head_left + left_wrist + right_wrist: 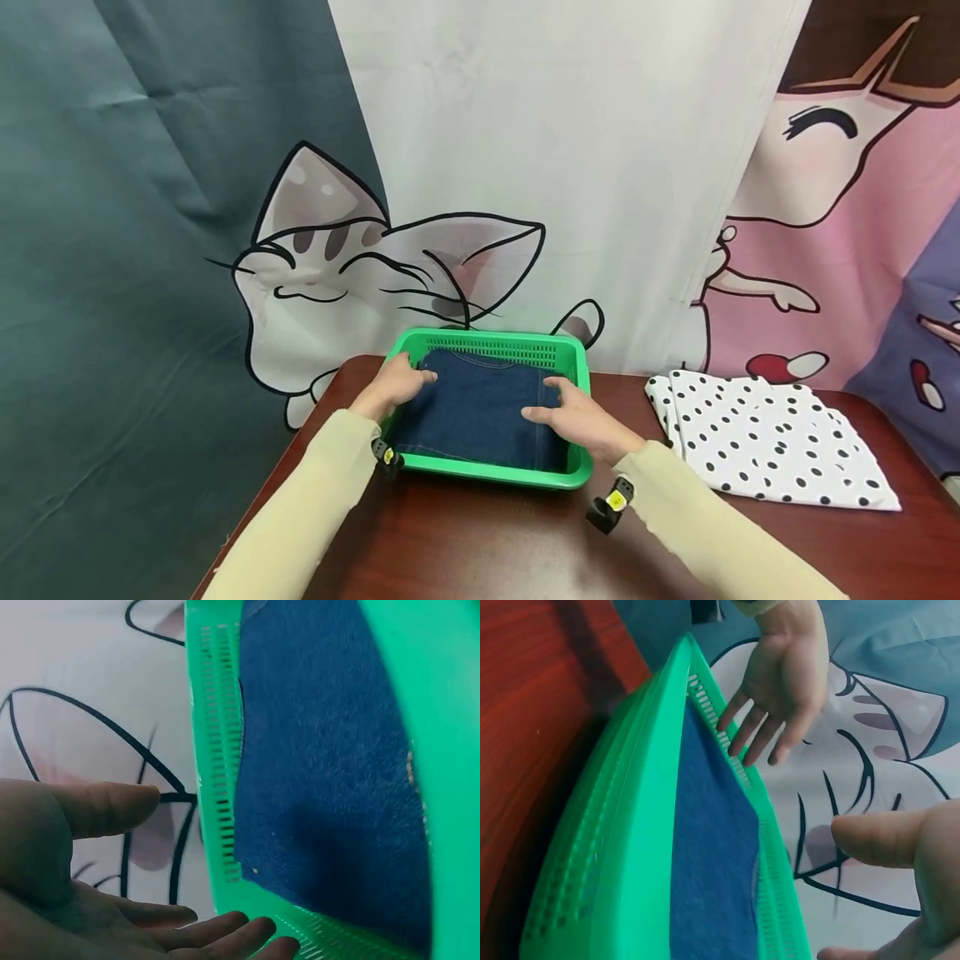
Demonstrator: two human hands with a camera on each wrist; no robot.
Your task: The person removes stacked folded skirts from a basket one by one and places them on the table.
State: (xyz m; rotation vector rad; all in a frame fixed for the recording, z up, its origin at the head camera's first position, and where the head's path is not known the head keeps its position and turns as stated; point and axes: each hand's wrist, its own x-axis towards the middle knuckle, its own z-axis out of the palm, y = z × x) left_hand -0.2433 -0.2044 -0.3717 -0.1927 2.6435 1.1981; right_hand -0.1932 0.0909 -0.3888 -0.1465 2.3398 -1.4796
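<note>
A folded piece of dark blue denim [480, 408] with pale stitching lies flat inside a green plastic basket [495, 473]. Over the basket's left side hovers my left hand [395, 385], its fingers extended and the thumb spread apart. My right hand [577, 418] is above the basket's right side, thumb and fingers spread, holding nothing. The left wrist view shows the left hand's palm and fingers [217, 934] near the slotted basket wall, apart from the denim [322, 765]. In the right wrist view the left hand [784, 682] appears beyond the basket rim; the right hand is partly cut off.
To the right, a folded white cloth with black dots [772, 442] lies on the reddish-brown table [465, 542]. Behind the table hangs a curtain [570, 167] printed with a cartoon cat and figure. The table's left edge runs close beside the basket.
</note>
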